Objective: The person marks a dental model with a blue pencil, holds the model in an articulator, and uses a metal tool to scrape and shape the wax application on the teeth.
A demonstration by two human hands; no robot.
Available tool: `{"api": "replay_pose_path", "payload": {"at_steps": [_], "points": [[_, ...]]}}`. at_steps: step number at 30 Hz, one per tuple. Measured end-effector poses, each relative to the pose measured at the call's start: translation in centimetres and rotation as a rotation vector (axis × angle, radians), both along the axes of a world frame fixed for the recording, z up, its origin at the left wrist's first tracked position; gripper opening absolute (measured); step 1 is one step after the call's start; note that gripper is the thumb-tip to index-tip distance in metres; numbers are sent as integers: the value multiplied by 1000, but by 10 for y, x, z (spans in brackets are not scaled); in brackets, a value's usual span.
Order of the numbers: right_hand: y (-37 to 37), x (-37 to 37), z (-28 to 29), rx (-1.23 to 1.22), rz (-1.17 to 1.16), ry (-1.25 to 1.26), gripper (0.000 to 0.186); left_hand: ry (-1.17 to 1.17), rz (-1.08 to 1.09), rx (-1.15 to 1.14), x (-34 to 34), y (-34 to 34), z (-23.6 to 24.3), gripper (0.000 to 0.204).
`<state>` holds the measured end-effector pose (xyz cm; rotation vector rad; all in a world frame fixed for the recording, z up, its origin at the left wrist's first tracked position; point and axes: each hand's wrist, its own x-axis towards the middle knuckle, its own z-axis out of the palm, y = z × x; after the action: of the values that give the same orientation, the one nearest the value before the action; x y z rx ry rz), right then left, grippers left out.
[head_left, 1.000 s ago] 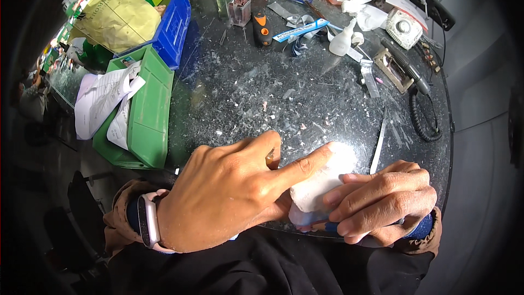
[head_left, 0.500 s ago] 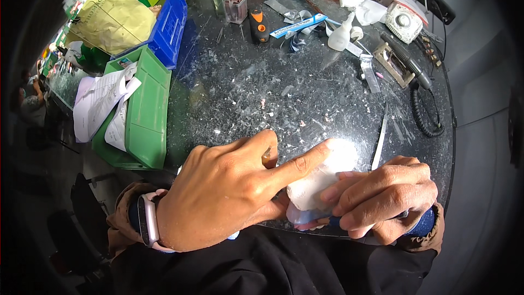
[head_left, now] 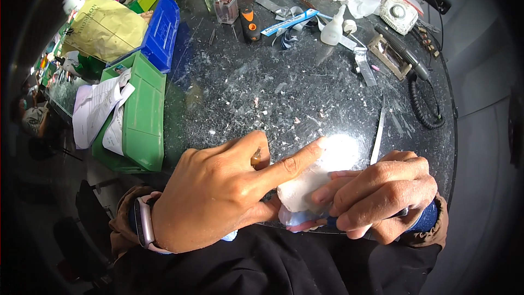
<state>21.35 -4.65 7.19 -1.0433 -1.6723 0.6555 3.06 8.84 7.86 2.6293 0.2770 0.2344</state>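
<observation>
A white plaster block (head_left: 297,194), its lower side pale blue and pink, is held low over the near edge of the bench. My left hand (head_left: 224,191) grips its left side, the index finger stretched along the far edge and the thumb beneath. Glare from a bright light washes out the block's far end. My right hand (head_left: 382,194) is closed at the block's right side, fingertips touching it. Between those fingers shows a bit of a slim tool with a dark blue part (head_left: 332,221); the rest of it is hidden by the hand.
White scraps litter the dark bench (head_left: 229,93). A flat metal strip (head_left: 377,136) lies beyond my right hand. At left stand a green bin (head_left: 147,114) with papers and a blue bin (head_left: 164,33). A corded handpiece (head_left: 404,52), squeeze bottle (head_left: 333,27) and orange-black tool (head_left: 250,24) lie farther back.
The view has shifted slightly, so the bench things sit a little farther left. Both hands keep nearly the same hold on the block.
</observation>
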Motion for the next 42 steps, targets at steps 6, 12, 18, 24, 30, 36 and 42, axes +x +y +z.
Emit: {"api": "replay_pose_path", "payload": {"at_steps": [6,12,18,24,30,36,42], "points": [[0,-1,2,15,19,20,10,39,17,-16,-1,-3,6,75],[1,1,1,26,37,25,10,40,11,-23,1,-3,4,75],[1,-1,-1,16,24,67,10,44,5,-26,1,-2,3,76],[0,-1,3,-39,1,5,10,50,-4,-13,-1,-1,4,77],[1,-2,4,-30,11,-22,10,12,-13,-21,-2,-1,1,78],[1,-2,3,-36,28,-40,11,30,-6,-24,-3,-1,2,79],[1,-1,5,-55,25,8,10,39,-13,-34,-2,-1,3,79]]}}
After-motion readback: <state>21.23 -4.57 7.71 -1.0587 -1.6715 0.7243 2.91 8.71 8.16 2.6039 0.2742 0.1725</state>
